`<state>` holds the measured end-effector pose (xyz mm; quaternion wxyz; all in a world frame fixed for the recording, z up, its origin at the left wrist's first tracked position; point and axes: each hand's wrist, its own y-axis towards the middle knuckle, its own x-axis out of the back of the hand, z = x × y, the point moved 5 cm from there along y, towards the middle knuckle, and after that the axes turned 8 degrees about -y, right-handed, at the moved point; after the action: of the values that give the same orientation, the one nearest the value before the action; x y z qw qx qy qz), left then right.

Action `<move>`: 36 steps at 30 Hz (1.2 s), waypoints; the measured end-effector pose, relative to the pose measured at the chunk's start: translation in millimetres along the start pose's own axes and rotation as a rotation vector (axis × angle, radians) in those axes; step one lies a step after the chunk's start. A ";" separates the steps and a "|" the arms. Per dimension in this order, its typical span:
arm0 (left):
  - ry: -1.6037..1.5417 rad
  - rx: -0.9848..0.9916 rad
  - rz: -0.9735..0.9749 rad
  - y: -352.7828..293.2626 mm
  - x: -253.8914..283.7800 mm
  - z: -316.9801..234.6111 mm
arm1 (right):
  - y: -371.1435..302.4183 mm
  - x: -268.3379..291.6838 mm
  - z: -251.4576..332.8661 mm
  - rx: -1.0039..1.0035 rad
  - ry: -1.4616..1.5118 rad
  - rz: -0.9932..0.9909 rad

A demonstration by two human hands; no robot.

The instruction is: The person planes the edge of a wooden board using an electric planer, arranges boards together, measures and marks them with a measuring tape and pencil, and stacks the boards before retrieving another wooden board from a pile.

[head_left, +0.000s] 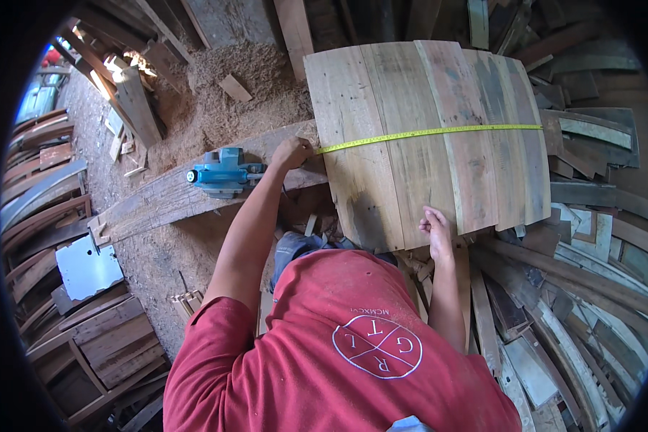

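A yellow tape measure (425, 132) is stretched across a panel of several wooden boards (410, 86) laid side by side. At the panel's left edge my left hand (293, 153) is closed on the tape's near end; the case, if it is there, is hidden in my fingers. The tape reaches the panel's right edge. Over the panel's front edge is my right hand (436, 229), its fingers curled and pinched together, apart from the tape. Whether it holds something small I cannot make out. A blue electric planer (227, 173) rests on the wooden beam left of my left forearm.
The long, thick beam (147, 201) runs left from the panel. Sawdust and shavings (230, 93) cover the floor behind it, with a wood offcut (235, 88) on top. Stacked scrap boards (576, 273) crowd the right side; more timber (115, 335) lies at the left beside a white sheet (88, 266).
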<state>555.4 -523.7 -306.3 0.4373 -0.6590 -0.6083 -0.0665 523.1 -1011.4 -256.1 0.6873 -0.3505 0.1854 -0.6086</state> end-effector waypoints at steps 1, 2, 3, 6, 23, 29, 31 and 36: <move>-0.015 0.011 -0.001 1.2 -0.5 1.1 | -1.3 1.3 -0.7 -0.003 -0.002 -0.006; -0.016 0.009 -0.003 2.8 -1.1 1.3 | -2.2 2.8 -0.5 0.000 -0.003 -0.007; -0.002 0.006 -0.007 3.2 -1.5 0.6 | -2.9 5.8 -2.4 0.001 -0.007 -0.014; 0.019 0.012 0.000 4.7 -1.2 -1.2 | -5.9 11.9 -7.6 -0.001 -0.033 -0.029; 0.158 0.320 -0.079 -4.0 3.6 -77.1 | -18.4 16.2 -29.6 0.045 -0.166 -0.052; 0.281 0.369 -0.177 -4.8 9.2 -96.0 | -33.9 30.9 -45.4 0.032 -0.111 -0.115; 0.298 0.422 -0.091 -4.7 9.6 -100.9 | -41.9 37.5 -51.9 0.049 -0.127 -0.194; 0.249 0.474 -0.073 -0.2 5.9 -91.8 | -60.0 52.9 -83.4 0.046 -0.147 -0.306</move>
<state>597.5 -579.6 -246.7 0.6483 -0.5026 -0.5716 -0.0185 433.9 -1084.6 -261.8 0.6063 -0.4023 0.0652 -0.6829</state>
